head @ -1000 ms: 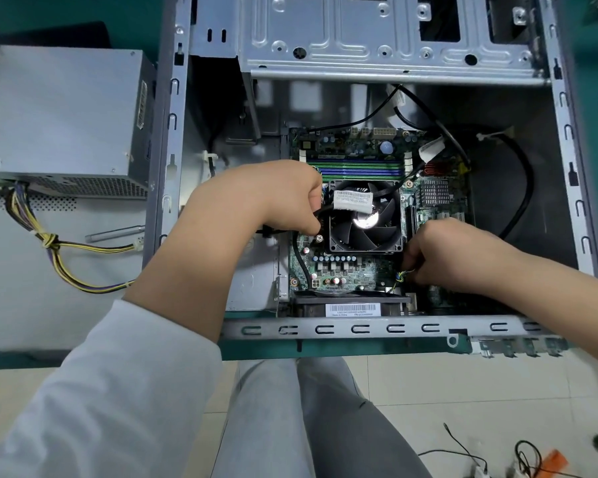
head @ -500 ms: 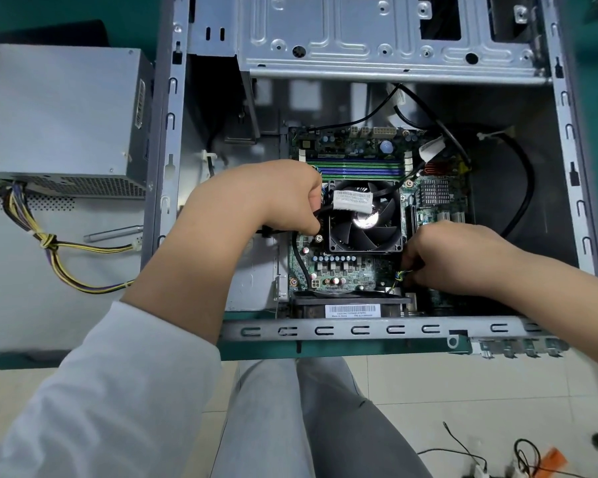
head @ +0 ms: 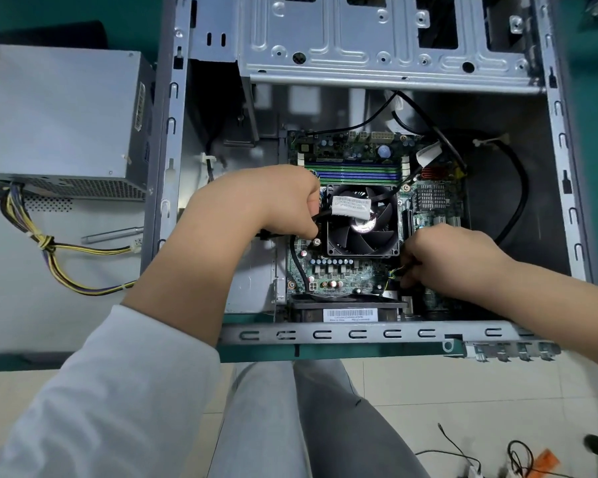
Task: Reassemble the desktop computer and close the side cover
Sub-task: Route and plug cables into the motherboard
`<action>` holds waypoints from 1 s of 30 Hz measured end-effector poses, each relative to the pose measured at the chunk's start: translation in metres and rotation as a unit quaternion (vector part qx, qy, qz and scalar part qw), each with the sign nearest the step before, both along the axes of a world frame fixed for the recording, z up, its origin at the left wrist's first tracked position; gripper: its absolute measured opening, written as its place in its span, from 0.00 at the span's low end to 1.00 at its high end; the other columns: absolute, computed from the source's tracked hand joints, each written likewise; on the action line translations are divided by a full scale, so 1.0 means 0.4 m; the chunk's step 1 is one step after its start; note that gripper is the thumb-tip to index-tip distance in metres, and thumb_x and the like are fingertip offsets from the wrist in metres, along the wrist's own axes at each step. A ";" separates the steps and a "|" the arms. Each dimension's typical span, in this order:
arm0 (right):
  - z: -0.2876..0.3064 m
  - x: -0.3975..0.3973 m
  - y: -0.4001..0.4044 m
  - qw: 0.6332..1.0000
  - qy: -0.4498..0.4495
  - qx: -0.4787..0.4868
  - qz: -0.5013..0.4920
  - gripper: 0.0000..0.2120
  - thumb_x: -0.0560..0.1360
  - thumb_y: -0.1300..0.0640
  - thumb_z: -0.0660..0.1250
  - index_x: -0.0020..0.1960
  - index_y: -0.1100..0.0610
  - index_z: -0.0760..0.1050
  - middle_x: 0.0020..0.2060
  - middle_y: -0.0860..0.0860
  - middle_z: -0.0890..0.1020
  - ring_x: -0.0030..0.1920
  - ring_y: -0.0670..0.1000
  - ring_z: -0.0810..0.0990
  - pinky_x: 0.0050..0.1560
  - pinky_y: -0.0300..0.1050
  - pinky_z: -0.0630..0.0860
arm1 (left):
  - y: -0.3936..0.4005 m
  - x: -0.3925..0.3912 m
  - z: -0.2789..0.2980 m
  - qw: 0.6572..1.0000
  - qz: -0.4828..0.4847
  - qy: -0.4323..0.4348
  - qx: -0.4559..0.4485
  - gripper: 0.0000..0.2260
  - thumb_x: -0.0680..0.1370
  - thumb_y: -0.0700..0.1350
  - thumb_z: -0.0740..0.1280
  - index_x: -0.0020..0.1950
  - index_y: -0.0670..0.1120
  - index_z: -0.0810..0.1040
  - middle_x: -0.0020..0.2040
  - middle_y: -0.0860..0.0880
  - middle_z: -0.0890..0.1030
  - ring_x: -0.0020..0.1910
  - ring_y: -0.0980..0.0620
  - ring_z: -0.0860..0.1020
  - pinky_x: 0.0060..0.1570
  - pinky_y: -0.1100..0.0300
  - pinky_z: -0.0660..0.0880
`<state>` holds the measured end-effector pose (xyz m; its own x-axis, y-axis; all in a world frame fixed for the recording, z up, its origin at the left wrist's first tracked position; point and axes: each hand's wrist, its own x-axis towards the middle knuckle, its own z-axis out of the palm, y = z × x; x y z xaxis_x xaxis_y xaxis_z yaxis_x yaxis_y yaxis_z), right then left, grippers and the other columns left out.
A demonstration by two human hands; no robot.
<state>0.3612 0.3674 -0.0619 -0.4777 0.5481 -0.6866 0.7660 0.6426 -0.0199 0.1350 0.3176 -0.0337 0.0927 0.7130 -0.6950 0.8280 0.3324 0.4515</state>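
The open grey computer case lies on its side with the green motherboard inside. A black CPU fan sits at the board's middle. My left hand is at the fan's left edge, fingers curled round a black cable with a white label. My right hand is low at the fan's right corner, pinching a small fan connector with coloured wires against the board. The fingertips of both hands are partly hidden.
The grey power supply lies outside the case at left, its yellow and black wire bundle trailing over a perforated panel. A screwdriver lies beside the case wall. The drive cage spans the far end. Loose cables lie on the floor.
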 end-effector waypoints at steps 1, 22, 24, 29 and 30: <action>0.000 0.001 0.000 1.000 0.002 0.000 -0.001 0.10 0.70 0.46 0.71 0.49 0.48 0.78 0.40 0.49 0.74 0.48 0.56 0.77 0.37 0.43 0.68 | 0.000 0.000 0.000 1.000 -0.001 0.001 0.000 0.07 0.73 0.42 0.69 0.40 0.51 0.71 0.36 0.55 0.74 0.32 0.57 0.72 0.30 0.62 0.65; -0.008 -0.004 -0.003 1.000 -0.006 0.017 0.017 0.12 0.70 0.44 0.70 0.47 0.51 0.78 0.39 0.49 0.77 0.42 0.55 0.77 0.34 0.41 0.67 | 0.002 0.003 -0.003 1.000 0.001 -0.002 -0.002 0.07 0.73 0.43 0.68 0.40 0.51 0.71 0.35 0.56 0.73 0.32 0.58 0.72 0.30 0.62 0.65; -0.010 -0.002 -0.005 0.999 -0.009 0.030 0.029 0.11 0.71 0.45 0.69 0.47 0.52 0.77 0.38 0.49 0.75 0.41 0.55 0.76 0.33 0.41 0.66 | 0.001 0.003 -0.004 1.000 0.001 -0.004 0.000 0.07 0.73 0.43 0.68 0.40 0.51 0.71 0.35 0.56 0.74 0.32 0.57 0.72 0.31 0.62 0.66; -0.012 0.002 -0.011 0.999 -0.006 0.034 0.040 0.05 0.73 0.51 0.66 0.44 0.52 0.72 0.39 0.51 0.72 0.46 0.57 0.76 0.35 0.42 0.66 | -0.005 0.002 -0.004 1.000 0.008 -0.004 0.001 0.06 0.72 0.44 0.69 0.40 0.51 0.72 0.36 0.55 0.77 0.32 0.55 0.75 0.34 0.62 0.69; -0.011 0.002 -0.011 0.999 -0.004 0.033 0.040 0.05 0.73 0.51 0.66 0.44 0.52 0.72 0.39 0.51 0.72 0.46 0.57 0.77 0.34 0.42 0.65 | -0.006 0.002 -0.005 1.000 0.007 -0.001 0.002 0.06 0.72 0.44 0.69 0.40 0.51 0.72 0.36 0.55 0.77 0.32 0.55 0.75 0.34 0.62 0.69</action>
<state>0.3620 0.3631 -0.0662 -0.5160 0.5524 -0.6546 0.7123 0.7013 0.0304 0.1357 0.3151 -0.0357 0.0840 0.7171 -0.6919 0.8218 0.3429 0.4551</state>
